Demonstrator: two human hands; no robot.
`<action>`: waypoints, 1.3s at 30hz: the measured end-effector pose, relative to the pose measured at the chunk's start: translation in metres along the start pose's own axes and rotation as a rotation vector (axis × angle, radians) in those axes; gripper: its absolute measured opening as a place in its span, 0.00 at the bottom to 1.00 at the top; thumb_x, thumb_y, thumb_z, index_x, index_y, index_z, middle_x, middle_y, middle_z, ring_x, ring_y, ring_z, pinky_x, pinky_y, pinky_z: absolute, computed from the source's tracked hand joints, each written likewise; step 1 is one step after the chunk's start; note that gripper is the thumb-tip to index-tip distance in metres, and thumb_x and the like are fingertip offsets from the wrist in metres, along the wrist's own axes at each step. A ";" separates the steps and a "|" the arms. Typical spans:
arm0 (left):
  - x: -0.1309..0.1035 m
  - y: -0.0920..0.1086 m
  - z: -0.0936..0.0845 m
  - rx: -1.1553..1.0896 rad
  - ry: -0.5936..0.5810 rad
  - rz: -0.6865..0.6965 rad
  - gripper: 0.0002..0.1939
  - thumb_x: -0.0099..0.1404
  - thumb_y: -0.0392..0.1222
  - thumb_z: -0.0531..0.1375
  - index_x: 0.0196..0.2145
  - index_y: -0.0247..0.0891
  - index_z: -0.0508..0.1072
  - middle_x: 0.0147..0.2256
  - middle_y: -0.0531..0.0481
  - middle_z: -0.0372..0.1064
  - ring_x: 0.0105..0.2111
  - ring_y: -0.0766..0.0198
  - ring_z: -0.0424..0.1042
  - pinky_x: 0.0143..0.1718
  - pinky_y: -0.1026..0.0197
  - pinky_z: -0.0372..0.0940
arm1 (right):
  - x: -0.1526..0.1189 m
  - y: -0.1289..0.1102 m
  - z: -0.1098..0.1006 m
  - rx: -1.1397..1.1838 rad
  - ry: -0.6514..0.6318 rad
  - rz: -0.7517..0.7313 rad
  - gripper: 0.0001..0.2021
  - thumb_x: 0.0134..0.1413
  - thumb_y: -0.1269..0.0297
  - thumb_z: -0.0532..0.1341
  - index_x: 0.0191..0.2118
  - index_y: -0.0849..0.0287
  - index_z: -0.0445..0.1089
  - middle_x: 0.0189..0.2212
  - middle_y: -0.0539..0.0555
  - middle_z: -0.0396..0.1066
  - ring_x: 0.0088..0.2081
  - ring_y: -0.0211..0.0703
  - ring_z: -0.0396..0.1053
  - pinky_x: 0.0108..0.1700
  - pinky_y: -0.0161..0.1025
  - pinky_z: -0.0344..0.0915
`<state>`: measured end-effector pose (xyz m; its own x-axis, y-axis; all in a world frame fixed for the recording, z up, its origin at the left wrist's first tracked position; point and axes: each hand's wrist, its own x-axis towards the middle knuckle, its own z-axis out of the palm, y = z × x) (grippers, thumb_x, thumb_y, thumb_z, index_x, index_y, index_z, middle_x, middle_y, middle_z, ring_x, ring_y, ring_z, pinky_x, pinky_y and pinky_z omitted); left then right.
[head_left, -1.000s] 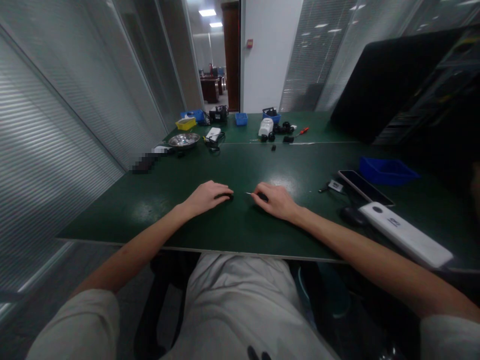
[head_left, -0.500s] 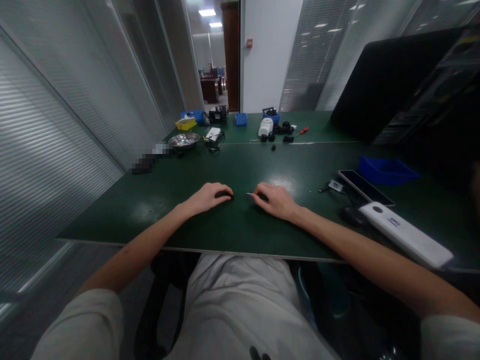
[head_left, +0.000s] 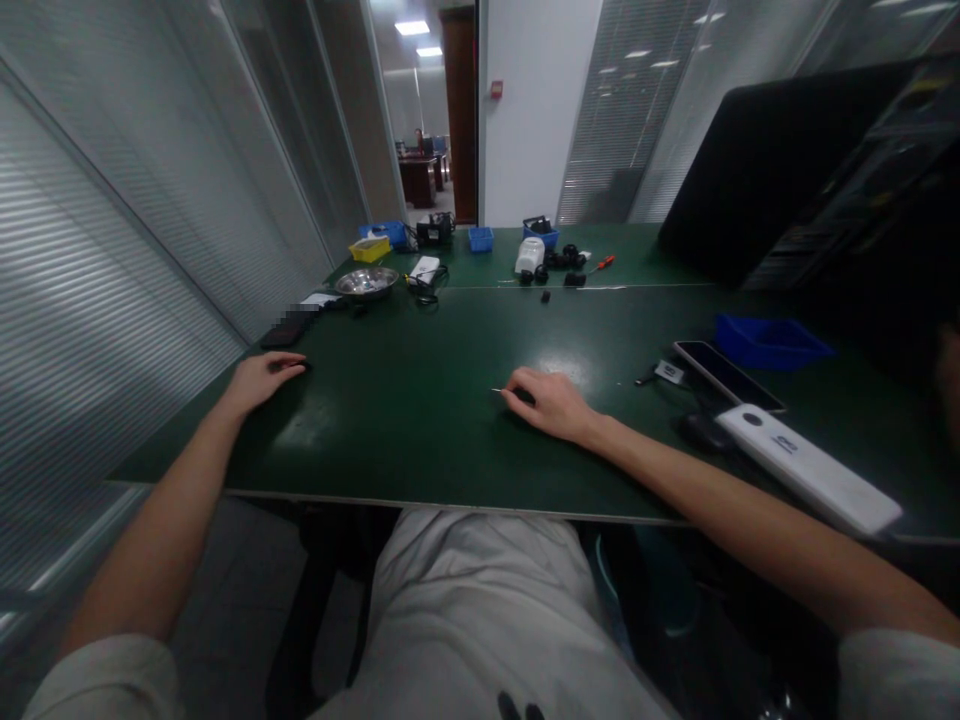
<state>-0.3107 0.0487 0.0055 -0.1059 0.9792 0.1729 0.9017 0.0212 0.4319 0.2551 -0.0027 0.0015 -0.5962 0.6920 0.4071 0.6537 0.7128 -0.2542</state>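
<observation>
Glass partitions with blinds (head_left: 97, 340) flank a green tabletop (head_left: 405, 440). In the head view, the left hand (head_left: 256, 380) is near the tabletop's left edge, fingers pinched on a small dark piece (head_left: 302, 365), mostly hidden. The right hand (head_left: 549, 403), near the middle, has its fingers curled around a thin pale rod (head_left: 496, 390), its tip pointing left. Farther back lie a metal bowl (head_left: 367, 283) and a red-handled screwdriver (head_left: 606, 263).

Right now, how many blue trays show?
4: large tray by the phone at right; along the far edge, left tray beside the yellow tray, middle tray, and tray holding black items. Others may be hidden.
</observation>
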 end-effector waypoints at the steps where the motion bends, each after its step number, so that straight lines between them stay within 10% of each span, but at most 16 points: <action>1: -0.002 -0.018 -0.008 0.014 0.047 -0.071 0.22 0.63 0.50 0.66 0.51 0.36 0.80 0.44 0.50 0.79 0.40 0.61 0.74 0.41 0.65 0.63 | 0.000 0.000 0.000 -0.003 0.001 0.000 0.12 0.71 0.54 0.54 0.42 0.56 0.69 0.39 0.54 0.75 0.32 0.41 0.69 0.34 0.39 0.56; 5: -0.011 -0.049 -0.024 0.039 0.157 -0.292 0.20 0.65 0.46 0.65 0.52 0.35 0.79 0.41 0.52 0.78 0.38 0.64 0.71 0.37 0.68 0.59 | 0.000 0.001 0.001 -0.004 0.001 -0.002 0.13 0.72 0.54 0.54 0.42 0.56 0.69 0.37 0.54 0.74 0.32 0.41 0.68 0.33 0.38 0.55; 14: -0.020 -0.016 -0.026 0.131 0.128 -0.312 0.16 0.68 0.41 0.61 0.51 0.38 0.80 0.26 0.58 0.72 0.29 0.64 0.66 0.33 0.67 0.57 | 0.000 0.001 0.000 -0.020 0.002 -0.011 0.12 0.72 0.54 0.54 0.42 0.55 0.69 0.38 0.54 0.75 0.32 0.40 0.68 0.33 0.38 0.54; 30: -0.014 -0.032 -0.024 0.072 0.269 -0.128 0.11 0.66 0.37 0.65 0.45 0.31 0.81 0.42 0.52 0.77 0.45 0.64 0.69 0.47 0.69 0.58 | 0.000 0.000 0.000 -0.009 -0.012 -0.015 0.13 0.72 0.54 0.54 0.41 0.56 0.69 0.37 0.53 0.74 0.32 0.40 0.68 0.32 0.38 0.54; 39: -0.014 -0.041 -0.023 0.150 0.252 -0.260 0.18 0.68 0.46 0.65 0.52 0.36 0.81 0.40 0.53 0.79 0.39 0.63 0.71 0.43 0.67 0.58 | 0.000 0.000 -0.001 -0.009 -0.017 -0.023 0.13 0.72 0.53 0.53 0.41 0.56 0.69 0.38 0.53 0.75 0.33 0.40 0.68 0.33 0.38 0.54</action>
<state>-0.3553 0.0297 0.0055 -0.4216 0.8576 0.2945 0.8806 0.3097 0.3588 0.2553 -0.0023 0.0022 -0.6188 0.6773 0.3980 0.6439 0.7275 -0.2371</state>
